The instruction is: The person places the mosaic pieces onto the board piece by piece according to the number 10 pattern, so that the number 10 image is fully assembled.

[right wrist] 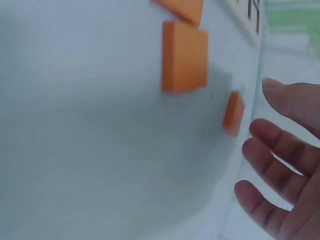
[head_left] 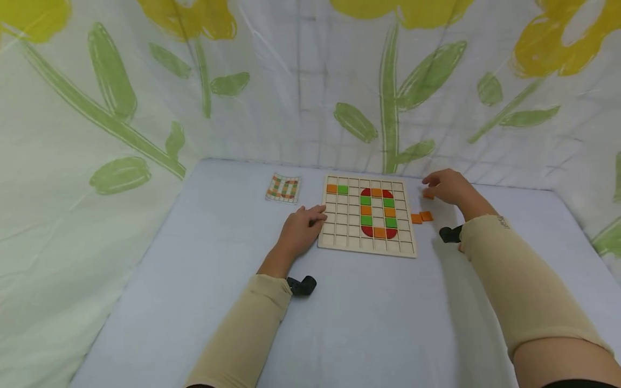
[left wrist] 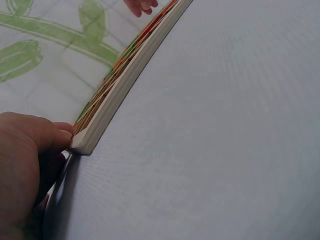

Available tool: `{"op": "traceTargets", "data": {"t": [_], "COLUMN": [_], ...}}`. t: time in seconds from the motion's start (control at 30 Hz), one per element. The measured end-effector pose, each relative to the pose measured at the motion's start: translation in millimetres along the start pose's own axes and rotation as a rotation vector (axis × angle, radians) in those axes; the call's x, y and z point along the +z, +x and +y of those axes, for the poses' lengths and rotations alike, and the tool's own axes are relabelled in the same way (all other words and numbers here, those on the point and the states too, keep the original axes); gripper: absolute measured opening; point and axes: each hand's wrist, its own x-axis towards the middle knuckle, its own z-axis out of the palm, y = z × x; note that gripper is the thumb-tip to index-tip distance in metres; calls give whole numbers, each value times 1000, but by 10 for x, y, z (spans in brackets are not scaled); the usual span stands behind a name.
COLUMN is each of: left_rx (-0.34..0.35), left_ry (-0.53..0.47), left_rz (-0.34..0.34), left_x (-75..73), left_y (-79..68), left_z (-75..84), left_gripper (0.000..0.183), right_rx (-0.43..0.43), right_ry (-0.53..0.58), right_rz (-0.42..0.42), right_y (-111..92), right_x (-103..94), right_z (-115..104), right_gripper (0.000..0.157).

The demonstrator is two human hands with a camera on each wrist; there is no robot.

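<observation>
My left hand (head_left: 299,229) rests at the left edge of a wooden grid board (head_left: 339,240), fingertips touching its rim. In the left wrist view, the thumb and a fingertip lie right at the board's corner. Red, green and orange pieces form a closed ring on the board; an orange tile (head_left: 332,188) and a green tile (head_left: 343,189) sit at its upper left. Beyond the board's right side, my right hand (head_left: 450,187) hovers over a loose orange tile (right wrist: 233,114), fingers loosely bent and apart with nothing between them.
Two more loose orange tiles (head_left: 421,217) lie against the board's right edge. A small patterned card (head_left: 283,188) lies left of the board. Part of another tile shows by the right wrist's black camera (head_left: 450,234). A flower-printed curtain (head_left: 301,97) hangs behind the table.
</observation>
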Motion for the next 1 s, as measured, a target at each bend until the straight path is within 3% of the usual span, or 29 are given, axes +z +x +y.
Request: {"op": "traceTargets", "data": {"t": [0.17,0.3,0.8,1.0], "left_rx": [1,-1,-17,-33], "left_ry": [-14,-21,-12,-9], "left_rz": [6,3,-8,-20], "left_x": [-7,-3,-8,-15], "left_y": [-22,-25,-12,-15], "left_z": [1,4,5,18], "left_gripper": [22,22,23,24], "right_rx": [72,106,-15,-36], "right_ry": [-4,1,-14,-9], "right_rz": [-41,-25,70,110], "right_y": [-5,4,14,24], "right_x": [49,96,127,138], "right_z": [197,230,192,51], "right_gripper": [53,51,15,16]}}
